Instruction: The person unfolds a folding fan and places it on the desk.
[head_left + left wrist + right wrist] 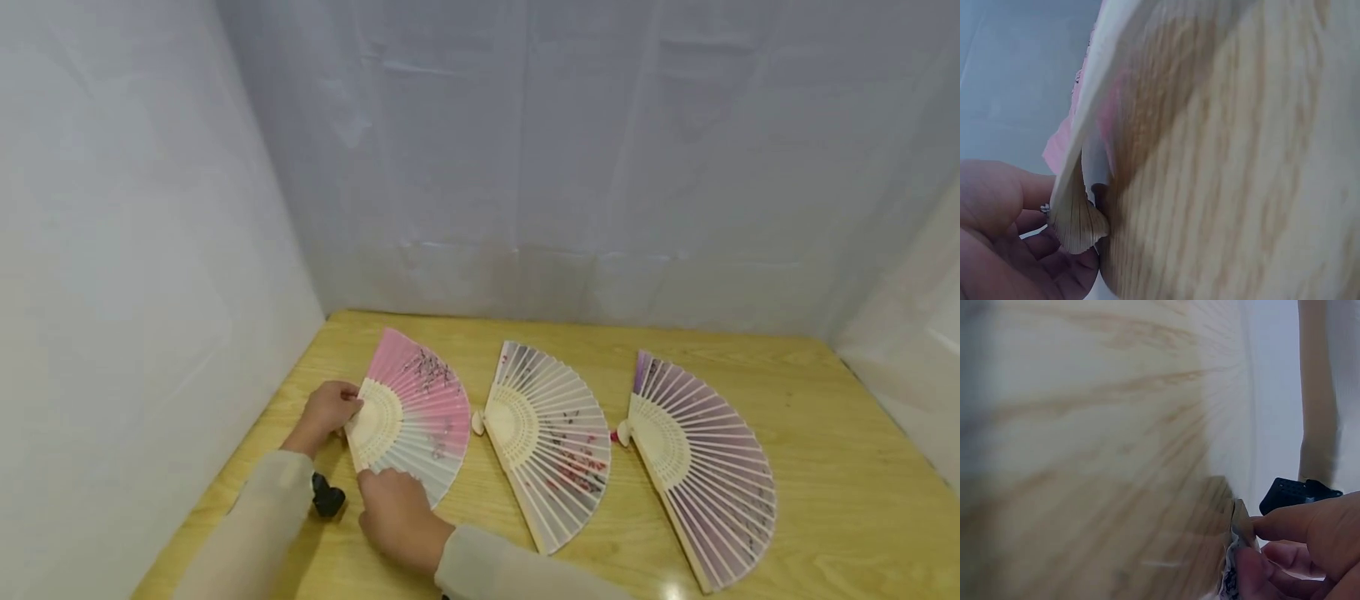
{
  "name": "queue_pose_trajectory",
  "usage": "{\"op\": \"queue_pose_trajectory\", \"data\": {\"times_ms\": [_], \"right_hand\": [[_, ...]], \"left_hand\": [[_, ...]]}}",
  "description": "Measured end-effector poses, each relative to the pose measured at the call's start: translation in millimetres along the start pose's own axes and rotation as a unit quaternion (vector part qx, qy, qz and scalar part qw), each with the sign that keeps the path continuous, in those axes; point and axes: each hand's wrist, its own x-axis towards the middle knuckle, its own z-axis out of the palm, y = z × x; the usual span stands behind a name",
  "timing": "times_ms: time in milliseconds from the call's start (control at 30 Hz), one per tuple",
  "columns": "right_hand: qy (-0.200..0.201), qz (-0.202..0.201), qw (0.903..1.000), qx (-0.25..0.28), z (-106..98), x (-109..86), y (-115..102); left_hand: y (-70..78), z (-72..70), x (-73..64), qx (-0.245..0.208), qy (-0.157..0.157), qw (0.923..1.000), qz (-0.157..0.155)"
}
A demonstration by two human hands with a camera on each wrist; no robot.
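A pink and pale-blue folding fan [423,392] with a dark blossom print lies spread out at the left of the table. At its pivot end, my left hand [328,408] pinches the stacked ribs; the left wrist view shows the thumb and fingers about that rib stack [1075,228]. My right hand [401,512] is at the fan's near side. In the right wrist view, its thumb and fingers pinch the fan's outer edge [1230,572], where some folded cloth shows. Part of the near edge is hidden behind the right hand.
A white-grey fan with red blossoms [577,467] lies spread right of the pink one, and a purple fan [723,475] farther right. Each has a small pale tag [477,422] at its pivot. White sheeting [525,167] walls the wooden table [840,467]. A black device [327,496] sits at the left wrist.
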Motion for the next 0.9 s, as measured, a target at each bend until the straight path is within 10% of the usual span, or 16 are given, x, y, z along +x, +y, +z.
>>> {"op": "queue_pose_trajectory", "data": {"times_ms": [500, 900], "right_hand": [[0.041, -0.017, 0.999, -0.001, -17.3, -12.0, 21.1], [0.143, 0.023, 0.9878, -0.057, -57.9, -16.1, 86.0]], "left_hand": [[0.3, 1.3, -3.8, 0.009, -0.001, 0.9999, 0.007], [47.1, 9.6, -19.5, 0.128, 0.066, 0.9864, 0.079]]}}
